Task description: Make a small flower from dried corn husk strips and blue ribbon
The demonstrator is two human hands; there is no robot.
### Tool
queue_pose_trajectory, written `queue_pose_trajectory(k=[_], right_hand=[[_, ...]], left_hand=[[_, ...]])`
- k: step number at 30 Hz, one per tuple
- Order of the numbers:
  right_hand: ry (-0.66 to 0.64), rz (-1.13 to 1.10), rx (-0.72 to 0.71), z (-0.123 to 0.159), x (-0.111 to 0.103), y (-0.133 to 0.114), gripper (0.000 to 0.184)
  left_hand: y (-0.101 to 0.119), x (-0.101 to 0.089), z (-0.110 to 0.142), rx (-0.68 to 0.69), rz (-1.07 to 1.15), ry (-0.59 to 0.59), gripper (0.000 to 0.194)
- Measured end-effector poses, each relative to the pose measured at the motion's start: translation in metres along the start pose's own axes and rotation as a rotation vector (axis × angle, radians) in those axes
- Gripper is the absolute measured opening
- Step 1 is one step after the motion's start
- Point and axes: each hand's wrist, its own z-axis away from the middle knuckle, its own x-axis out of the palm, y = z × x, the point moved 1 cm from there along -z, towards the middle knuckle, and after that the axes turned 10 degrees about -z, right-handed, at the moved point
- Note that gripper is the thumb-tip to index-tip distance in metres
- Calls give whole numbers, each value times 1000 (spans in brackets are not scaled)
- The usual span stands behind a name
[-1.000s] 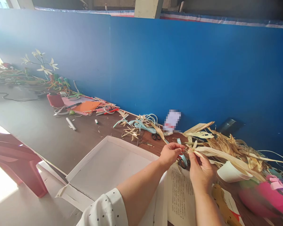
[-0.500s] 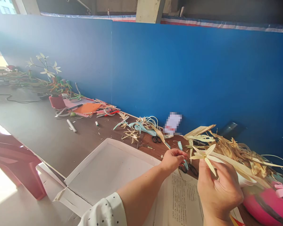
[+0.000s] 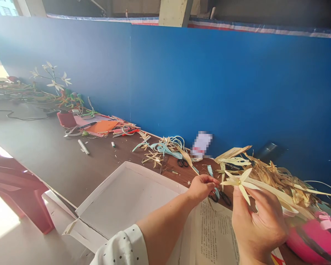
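Note:
Between the thumb and fingers of my right hand (image 3: pixel 257 217) is a pale corn-husk flower (image 3: pixel 238 182), its narrow petals spread and its centre facing me. My left hand (image 3: pixel 205 187) is closed in a pinch just left of the flower, close to the tip of one petal. What those fingertips hold, if anything, is too small to make out. Black-handled scissors (image 3: pixel 225 198) lie below and between the hands, partly hidden. A printed sheet (image 3: pixel 213 233) lies under my forearms, beside a shallow white box lid (image 3: pixel 127 167).
Dried corn husks (image 3: pixel 285 176) are heaped at the right, near a pink round object (image 3: pixel 314 239). Husk flowers (image 3: pixel 153 159), blue strips (image 3: pixel 169 150) and another pair of scissors (image 3: pixel 182 162) lie along the blue partition (image 3: pixel 223 84). A pink chair (image 3: pixel 30 195) stands left.
My right hand has shifted slightly to the right and the flower has tilted a little. My left hand stays almost still in its pinch.

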Motion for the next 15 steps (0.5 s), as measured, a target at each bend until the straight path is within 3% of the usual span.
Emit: queue_pose_trajectory(k=[15], right_hand=[[-19,-46,159,10,5,11,14]], left_hand=[[2,-2,1,9,-15,-22,7]])
